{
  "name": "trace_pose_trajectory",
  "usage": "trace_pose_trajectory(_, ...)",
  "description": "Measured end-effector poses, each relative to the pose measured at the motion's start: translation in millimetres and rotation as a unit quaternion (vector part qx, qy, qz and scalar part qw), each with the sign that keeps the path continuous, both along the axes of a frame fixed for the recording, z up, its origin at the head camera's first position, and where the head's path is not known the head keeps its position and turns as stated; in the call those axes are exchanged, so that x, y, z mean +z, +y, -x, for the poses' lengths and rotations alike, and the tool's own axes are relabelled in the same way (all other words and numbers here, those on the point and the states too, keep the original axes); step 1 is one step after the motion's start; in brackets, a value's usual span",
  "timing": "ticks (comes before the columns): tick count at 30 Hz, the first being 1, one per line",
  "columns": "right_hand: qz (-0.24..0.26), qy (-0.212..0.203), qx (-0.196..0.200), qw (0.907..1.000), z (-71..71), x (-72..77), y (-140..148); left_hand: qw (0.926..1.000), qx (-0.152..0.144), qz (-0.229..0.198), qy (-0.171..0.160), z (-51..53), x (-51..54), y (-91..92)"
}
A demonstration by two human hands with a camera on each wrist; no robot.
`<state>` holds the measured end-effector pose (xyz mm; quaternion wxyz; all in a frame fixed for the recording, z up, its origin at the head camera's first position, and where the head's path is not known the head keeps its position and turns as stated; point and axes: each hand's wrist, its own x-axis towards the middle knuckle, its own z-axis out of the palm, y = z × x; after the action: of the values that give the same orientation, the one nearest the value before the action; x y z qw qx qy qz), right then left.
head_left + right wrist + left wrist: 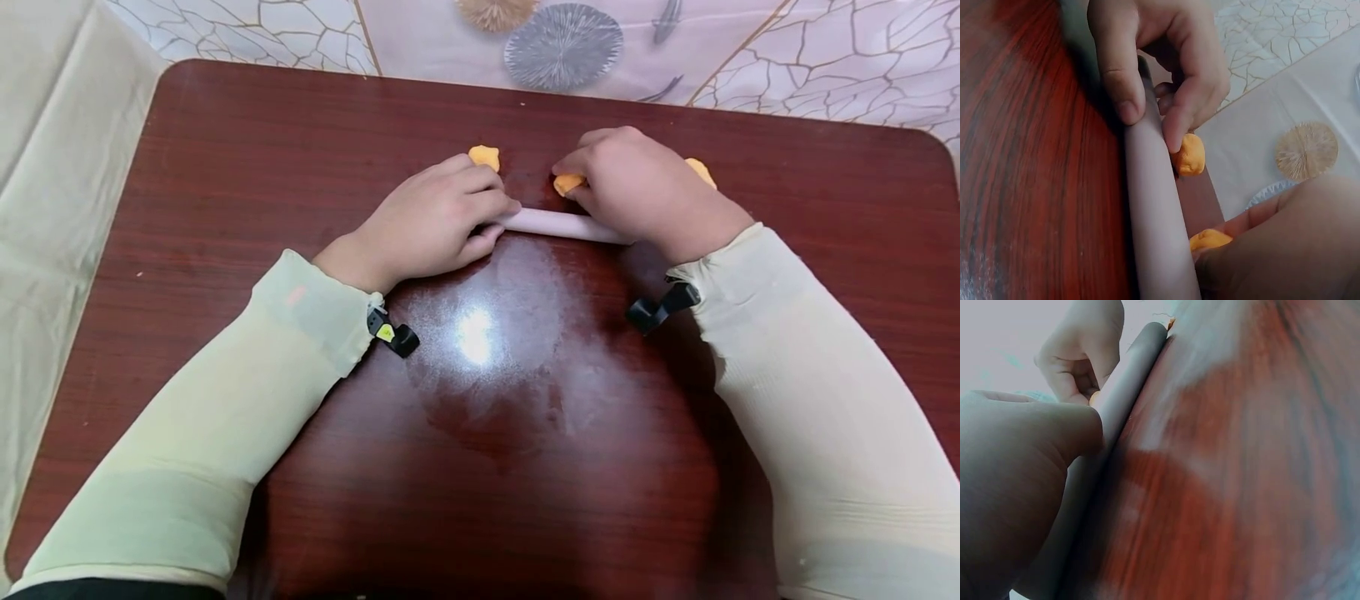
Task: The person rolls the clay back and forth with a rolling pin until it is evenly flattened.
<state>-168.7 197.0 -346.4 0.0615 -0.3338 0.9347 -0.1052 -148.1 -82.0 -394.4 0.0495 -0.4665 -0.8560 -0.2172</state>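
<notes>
A smooth, pale pink rolling pin (562, 224) lies across the dark red table. My left hand (435, 212) grips its left part, thumb on the near side and fingers on the far side, as the right wrist view also shows. Just beyond the pin, my right hand (641, 187) pinches a small orange clay lump (567, 184) between thumb and fingers. A second orange lump (484, 157) sits past the left fingertips, close to them in the right wrist view. Behind the right wrist a third orange piece (701, 172) is partly hidden. The right hand covers the pin's right end in the head view.
The glossy wooden table (487, 500) has a bright light reflection and hazy smears in front of the pin. A patterned wall covering (435, 42) stands behind its far edge. Pale cloth (45, 208) hangs along the left side. Black wrist-camera mounts (663, 308) stick out below both wrists.
</notes>
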Motion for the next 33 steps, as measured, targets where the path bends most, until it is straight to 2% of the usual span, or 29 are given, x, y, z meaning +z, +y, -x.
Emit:
trace_pose_trajectory(3, 0.025, 0.017, 0.008, 0.9995, -4.9, 1.4, 3.8, 1.0000, 0.001, -0.001, 0.000, -1.1, -0.4, -0.1)
trace_pose_trajectory(6, 0.053, 0.025, 0.015, 0.9982, -15.2, 9.8, 3.3, 1.0000, 0.001, -0.003, 0.001, -0.2, -0.7, -0.3)
trace_pose_trajectory(11, 0.066, 0.002, 0.030, 0.9973, -54.1, 20.2, -13.8, 1.0000, -0.001, -0.001, 0.006, 0.0, -1.1, -2.2)
trace_pose_trajectory(14, 0.061, 0.009, 0.029, 0.9977, -76.6, 12.9, -21.5, 1.0000, -0.002, 0.000, 0.002, -0.2, -1.3, -2.5)
trace_pose_trajectory(16, 0.059, 0.032, 0.025, 0.9974, -86.6, 5.5, -23.8, 1.0000, -0.002, 0.001, 0.001, 0.0, -1.1, -2.1)
trace_pose_trajectory(22, 0.079, 0.088, 0.038, 0.9923, -97.7, -13.7, -22.7, 1.0000, -0.001, 0.003, 0.005, 0.8, -1.0, -0.9)
trace_pose_trajectory(27, 0.100, 0.102, 0.037, 0.9891, -104.7, -21.8, -20.8, 1.0000, -0.003, 0.003, 0.005, 0.9, -0.3, -1.2)
trace_pose_trajectory(33, 0.104, 0.102, 0.034, 0.9888, -104.3, -26.8, -20.9, 1.0000, 0.002, 0.003, -0.004, -0.3, 0.1, -0.9)
